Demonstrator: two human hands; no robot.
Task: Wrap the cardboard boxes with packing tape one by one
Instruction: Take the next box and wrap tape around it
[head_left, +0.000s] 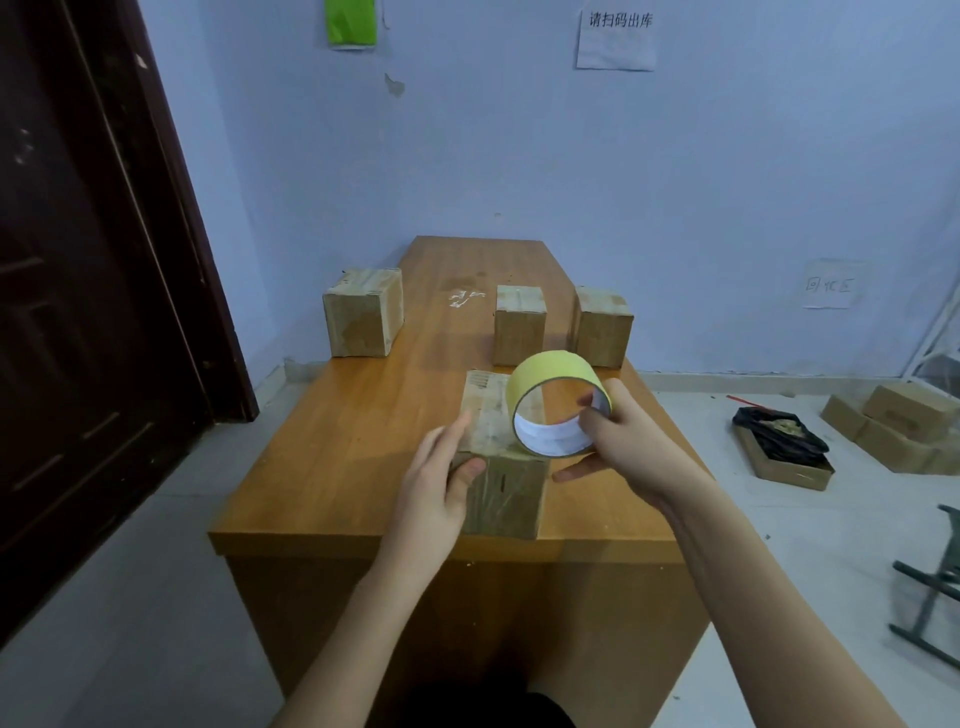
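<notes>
Small brown cardboard box (501, 467) sat at the near edge of the orange-brown wooden desk (343, 415), roughly centred, its front face flush with that edge. Surfaces looked glossy and streaked, so probably some tape on it already; can't tell how much.

Left hand (441, 483) steadied the box at its top-left near corner: fingers straight and close together along the left side of the top, thumb pressed onto the front face. A brace, not a pinch.

Right hand (618, 441) held the wide yellow packing tape roll with white inner core (556, 410) over the box's top-right part, roll on its side, lower rim at or just above the box top. Thumb was hooked inside the core, fingers curled round the outer rim on the right. No free tape end was visible.

Handling, as judgement:
- Box likely light and stiff; it would slide on the smooth desk when tape was pulled, so hold by opposing faces or press down on top.
- Roll rigid, light; grip through the core worked.
- Taped faces probably slippery.

Three more small brown cardboard boxes waited further back: one (363, 312) at the left edge, two (519, 325) (602, 327) near the right edge.
</notes>
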